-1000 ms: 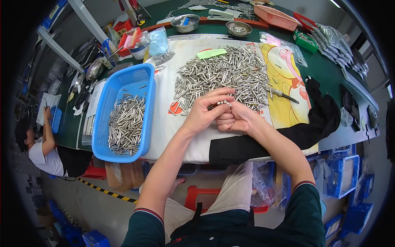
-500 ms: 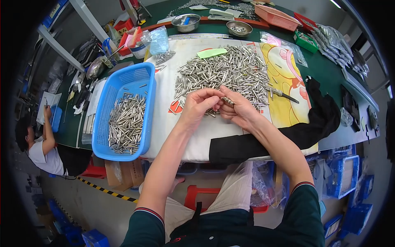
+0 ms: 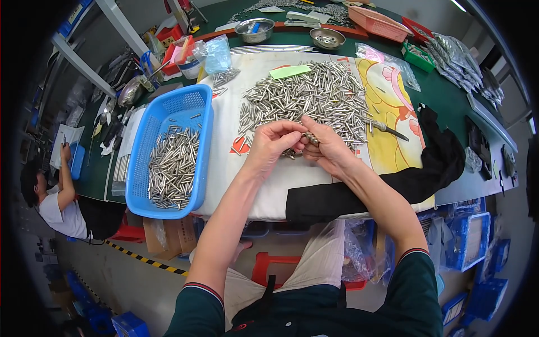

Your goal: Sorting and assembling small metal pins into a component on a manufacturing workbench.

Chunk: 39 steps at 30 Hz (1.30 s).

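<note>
Silver metal shows between the two hands: we see a small bunch of pins point(image 3: 311, 138) held over the near edge of a wide pile of pins point(image 3: 306, 101). The right hand point(image 3: 330, 150) is curled closed around the bunch, its thumb lying along the top. The left hand point(image 3: 273, 141) meets it from the other side, thumb and forefinger drawn close together at the bunch's edge; we cannot tell whether they have a pin between them.

The pile spreads over a white cloth point(image 3: 230, 194) with a yellow printed part, and a slip of green paper point(image 3: 289, 71) rests on its far side. To the left we find a blue basket point(image 3: 130, 185) with more pins lying loose inside. A black cloth point(image 3: 331, 203) lies below the right wrist, and a dark, narrow tool point(image 3: 391, 132) sits at the pile's right edge. Farther left, we see another person point(image 3: 63, 209) in a white top.
</note>
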Each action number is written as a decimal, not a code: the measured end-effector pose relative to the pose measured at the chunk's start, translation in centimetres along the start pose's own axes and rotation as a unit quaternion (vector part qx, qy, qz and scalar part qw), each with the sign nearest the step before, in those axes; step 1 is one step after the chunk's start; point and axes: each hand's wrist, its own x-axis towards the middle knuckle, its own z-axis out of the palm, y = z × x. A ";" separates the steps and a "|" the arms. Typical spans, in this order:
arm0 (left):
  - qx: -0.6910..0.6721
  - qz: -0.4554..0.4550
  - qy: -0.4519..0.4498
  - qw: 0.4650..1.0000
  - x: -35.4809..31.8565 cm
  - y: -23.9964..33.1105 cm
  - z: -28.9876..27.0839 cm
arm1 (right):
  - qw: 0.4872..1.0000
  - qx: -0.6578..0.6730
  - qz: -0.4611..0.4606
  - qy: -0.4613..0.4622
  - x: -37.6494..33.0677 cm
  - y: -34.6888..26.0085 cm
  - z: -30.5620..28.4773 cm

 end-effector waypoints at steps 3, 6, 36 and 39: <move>0.007 -0.001 0.004 1.000 -0.2 0.3 -0.4 | 0.999 -0.022 -0.005 0.023 0.1 0.0 0.9; 0.007 -0.007 0.003 1.000 -0.5 0.3 -0.8 | 0.998 -0.043 -0.025 0.039 0.4 0.6 1.0; 0.142 0.106 -0.012 0.984 0.1 -0.3 0.0 | 0.986 0.141 0.062 -0.066 0.2 0.4 0.1; 0.163 0.144 -0.006 0.976 0.2 -0.6 0.0 | 0.984 0.123 0.096 -0.085 0.3 0.5 0.0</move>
